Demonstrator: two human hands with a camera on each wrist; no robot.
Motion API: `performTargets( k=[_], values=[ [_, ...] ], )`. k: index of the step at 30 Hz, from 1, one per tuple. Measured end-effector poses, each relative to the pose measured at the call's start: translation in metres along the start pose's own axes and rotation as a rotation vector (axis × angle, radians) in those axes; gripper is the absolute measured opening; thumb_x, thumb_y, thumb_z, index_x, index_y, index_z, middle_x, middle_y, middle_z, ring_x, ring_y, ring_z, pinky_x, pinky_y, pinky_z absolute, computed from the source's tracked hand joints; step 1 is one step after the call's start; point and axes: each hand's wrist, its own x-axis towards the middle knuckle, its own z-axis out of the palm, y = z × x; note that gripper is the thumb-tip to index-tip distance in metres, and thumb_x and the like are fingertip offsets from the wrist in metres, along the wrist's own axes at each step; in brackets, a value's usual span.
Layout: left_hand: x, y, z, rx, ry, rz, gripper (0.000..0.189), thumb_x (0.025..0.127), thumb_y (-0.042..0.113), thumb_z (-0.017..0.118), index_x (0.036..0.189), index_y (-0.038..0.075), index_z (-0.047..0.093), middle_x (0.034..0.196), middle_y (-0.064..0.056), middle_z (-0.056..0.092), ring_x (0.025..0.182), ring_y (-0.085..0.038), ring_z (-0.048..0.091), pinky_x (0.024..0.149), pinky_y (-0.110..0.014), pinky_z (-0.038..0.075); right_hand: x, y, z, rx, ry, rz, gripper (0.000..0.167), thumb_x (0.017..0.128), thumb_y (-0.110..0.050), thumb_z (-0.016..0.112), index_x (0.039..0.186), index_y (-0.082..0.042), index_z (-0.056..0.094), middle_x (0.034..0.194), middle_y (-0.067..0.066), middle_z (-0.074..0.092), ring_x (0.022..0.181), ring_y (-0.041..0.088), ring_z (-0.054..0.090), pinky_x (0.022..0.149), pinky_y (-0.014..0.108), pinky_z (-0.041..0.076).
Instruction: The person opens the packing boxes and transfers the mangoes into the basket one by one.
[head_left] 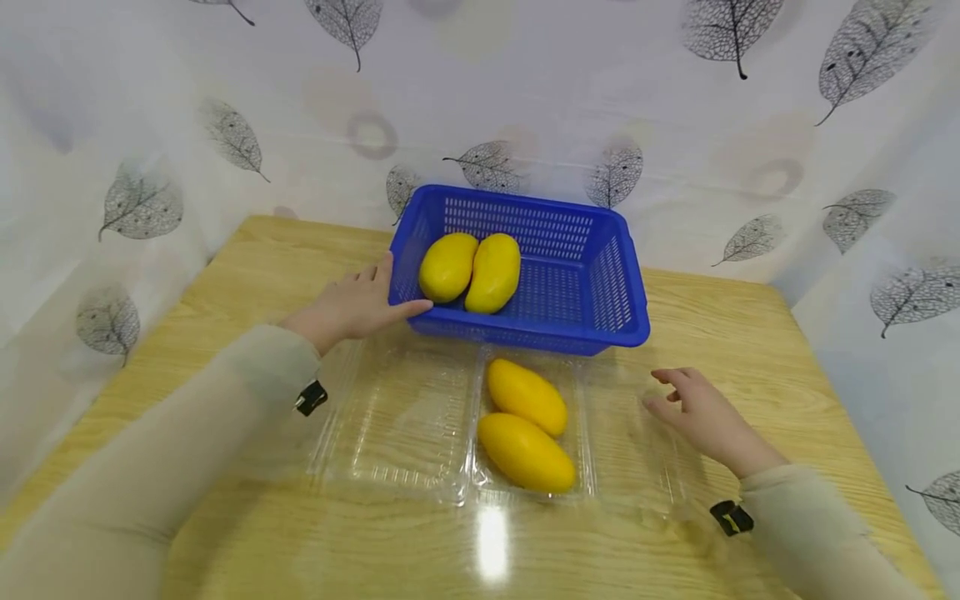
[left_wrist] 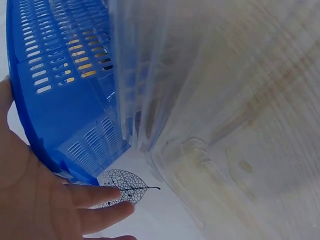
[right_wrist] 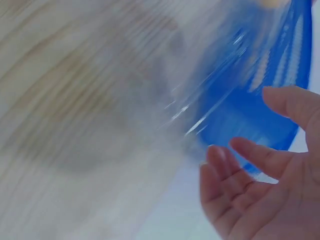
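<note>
My left hand (head_left: 348,308) is at the left side of a blue plastic basket (head_left: 633,321), its thumb by the front corner and its fingers extended along the side. Two yellow mangoes (head_left: 448,267) lie side by side in the basket's left half. In front of it lies an open clear plastic clamshell box (head_left: 408,417). Two more mangoes (head_left: 527,452) rest in the box's right part. My right hand (head_left: 705,417) hovers at the right with fingers loosely bent, holding nothing. Beside it is another clear plastic piece (head_left: 663,467), faint against the wood.
The wooden table (head_left: 750,350) carries everything. A pale leaf-patterned sheet (head_left: 540,100) hangs behind the table and along both sides. The basket's back rim stands close to that sheet.
</note>
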Motion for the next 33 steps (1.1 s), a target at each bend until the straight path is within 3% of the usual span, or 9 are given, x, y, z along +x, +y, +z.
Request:
performTargets(
  k=[4, 8, 12, 16, 24, 33],
  values=[
    [-0.001, -0.002, -0.001, -0.043, -0.067, 0.0, 0.121, 0.069, 0.089, 0.019, 0.144, 0.003, -0.019, 0.148, -0.028, 0.019, 0.129, -0.045, 0.03, 0.097, -0.059, 0.032, 0.001, -0.033, 0.009, 0.016, 0.047, -0.126, 0.046, 0.093, -0.024, 0.058, 0.129, 0.003, 0.05, 0.121, 0.018, 0.051, 0.098, 0.03, 0.055, 0.075, 0.044, 0.049],
    [-0.002, -0.002, -0.006, -0.061, -0.087, 0.013, 0.116, 0.075, 0.085, 0.022, 0.143, 0.001, -0.021, 0.147, -0.028, 0.02, 0.128, -0.043, 0.035, 0.087, -0.051, 0.044, 0.002, -0.07, 0.023, -0.019, 0.036, -0.304, 0.038, 0.09, -0.02, 0.063, 0.122, -0.001, 0.057, 0.115, 0.009, 0.058, 0.092, 0.021, 0.058, 0.073, 0.036, 0.051],
    [-0.004, -0.002, -0.009, -0.053, -0.107, 0.009, 0.115, 0.077, 0.083, 0.023, 0.142, 0.0, -0.022, 0.148, -0.027, 0.018, 0.127, -0.043, 0.036, 0.086, -0.05, 0.044, 0.001, -0.099, 0.039, -0.122, 0.025, -0.454, 0.037, 0.087, -0.024, 0.066, 0.117, -0.002, 0.06, 0.109, 0.005, 0.06, 0.09, 0.016, 0.059, 0.074, 0.033, 0.051],
    [-0.003, -0.002, -0.008, -0.058, -0.127, 0.003, 0.117, 0.074, 0.086, 0.022, 0.142, 0.003, -0.023, 0.149, -0.025, 0.016, 0.128, -0.042, 0.034, 0.091, -0.052, 0.041, 0.0, -0.115, 0.052, -0.213, 0.063, -0.534, 0.04, 0.085, -0.028, 0.068, 0.115, -0.002, 0.061, 0.107, 0.006, 0.058, 0.089, 0.018, 0.06, 0.075, 0.034, 0.051],
    [0.001, -0.002, -0.008, -0.06, -0.101, 0.008, 0.119, 0.071, 0.088, 0.02, 0.143, 0.004, -0.023, 0.148, -0.025, 0.019, 0.129, -0.042, 0.034, 0.093, -0.053, 0.039, 0.002, -0.13, 0.063, -0.296, 0.076, -0.519, 0.054, 0.08, -0.037, 0.072, 0.117, 0.0, 0.059, 0.102, 0.008, 0.055, 0.073, 0.013, 0.052, 0.059, 0.03, 0.048],
    [0.0, -0.003, -0.007, -0.063, -0.106, 0.015, 0.115, 0.075, 0.085, 0.021, 0.143, 0.002, -0.021, 0.149, -0.026, 0.016, 0.13, -0.043, 0.031, 0.097, -0.055, 0.034, 0.003, -0.138, 0.074, -0.358, 0.101, -0.435, 0.065, 0.07, -0.049, 0.076, 0.114, -0.004, 0.058, 0.098, 0.006, 0.053, 0.077, 0.017, 0.053, 0.052, 0.034, 0.048]
  ],
)
